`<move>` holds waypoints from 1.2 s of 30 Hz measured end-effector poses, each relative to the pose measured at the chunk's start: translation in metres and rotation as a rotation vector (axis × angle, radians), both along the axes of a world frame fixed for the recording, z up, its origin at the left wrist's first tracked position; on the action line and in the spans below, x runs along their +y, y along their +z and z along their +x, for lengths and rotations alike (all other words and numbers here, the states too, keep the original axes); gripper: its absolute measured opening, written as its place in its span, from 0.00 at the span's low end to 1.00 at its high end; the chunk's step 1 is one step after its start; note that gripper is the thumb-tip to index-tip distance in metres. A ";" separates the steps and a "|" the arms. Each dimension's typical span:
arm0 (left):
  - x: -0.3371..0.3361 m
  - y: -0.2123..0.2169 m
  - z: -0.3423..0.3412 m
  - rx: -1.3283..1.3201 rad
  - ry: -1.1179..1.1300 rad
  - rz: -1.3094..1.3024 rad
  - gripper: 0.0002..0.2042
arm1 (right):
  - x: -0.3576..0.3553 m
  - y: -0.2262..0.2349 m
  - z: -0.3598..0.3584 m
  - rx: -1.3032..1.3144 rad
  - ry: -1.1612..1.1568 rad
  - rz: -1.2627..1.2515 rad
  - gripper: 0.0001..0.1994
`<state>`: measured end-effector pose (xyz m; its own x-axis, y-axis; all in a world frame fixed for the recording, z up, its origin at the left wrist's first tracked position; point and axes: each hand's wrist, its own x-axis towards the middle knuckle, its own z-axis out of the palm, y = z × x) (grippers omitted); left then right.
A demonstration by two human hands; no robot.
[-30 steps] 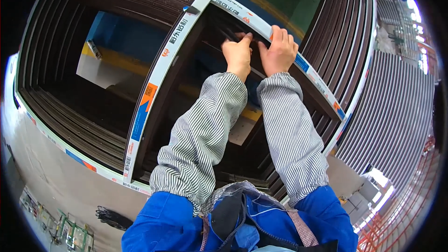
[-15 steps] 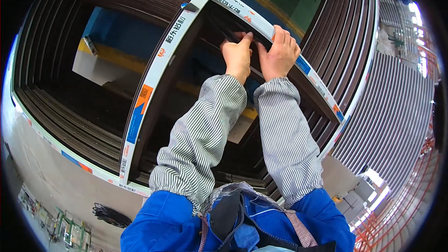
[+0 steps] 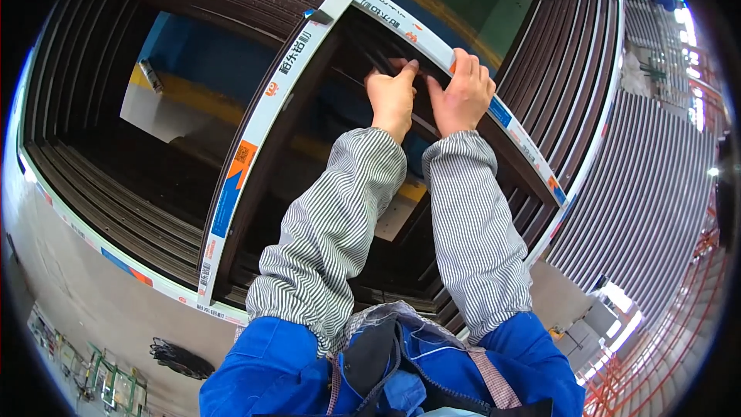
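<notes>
Both arms reach forward, the 2 hands side by side. The left hand (image 3: 392, 96) pinches a dark strip (image 3: 386, 62) at its fingers; the right hand (image 3: 463, 93) grips the frame (image 3: 262, 123) rail.

Looking down on a dark brown window frame (image 3: 193, 208) with white protective film strips on its faces. Both hands at the far rail (image 3: 432, 38): left hand (image 3: 392, 96) pinching a thin dark strip (image 3: 421, 120) in the rail's channel, right hand (image 3: 463, 93) gripping over the rail edge just beside it, fingers (image 3: 461, 62) curled on the film. Striped sleeves, blue jacket at bottom. Stacked dark profiles (image 3: 656, 177) to the right.
</notes>
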<state>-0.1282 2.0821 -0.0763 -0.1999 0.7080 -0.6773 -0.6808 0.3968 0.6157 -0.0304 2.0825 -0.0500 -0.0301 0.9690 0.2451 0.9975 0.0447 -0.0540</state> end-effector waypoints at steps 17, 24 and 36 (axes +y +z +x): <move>0.001 -0.002 -0.003 -0.011 -0.026 0.054 0.07 | 0.003 -0.001 -0.004 0.003 -0.017 0.122 0.28; 0.003 0.001 -0.002 -0.027 -0.040 0.014 0.07 | 0.003 0.000 -0.001 -0.009 -0.021 0.056 0.28; 0.004 -0.003 -0.001 -0.101 -0.025 -0.018 0.06 | 0.000 0.001 -0.005 0.009 -0.021 0.043 0.30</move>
